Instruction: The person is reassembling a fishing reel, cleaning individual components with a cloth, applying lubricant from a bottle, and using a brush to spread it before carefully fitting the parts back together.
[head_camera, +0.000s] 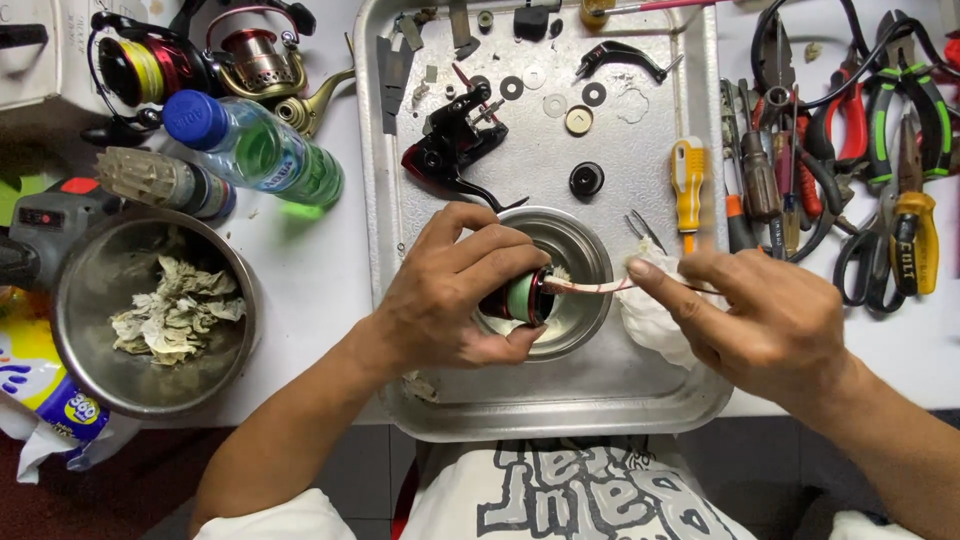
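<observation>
Tray: the metal tray (385, 200) carries a small steel bowl (585, 250) near its front edge; little free room around it.
Left hand: the left hand (450, 295) is curled and closed around the reel spool (522, 298), over the bowl.
Right hand: the right hand (770, 315) pinches a thin stick (590, 287) reaching the spool, above a white cloth (650, 315).

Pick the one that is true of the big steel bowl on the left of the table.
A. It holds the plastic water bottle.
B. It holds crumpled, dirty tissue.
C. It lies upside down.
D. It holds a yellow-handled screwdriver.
B: the big steel bowl sits upright with crumpled, dirty tissue in it; the yellow-handled screwdriver lies on the metal tray, and the plastic water bottle lies on the table beside the bowl.
</observation>
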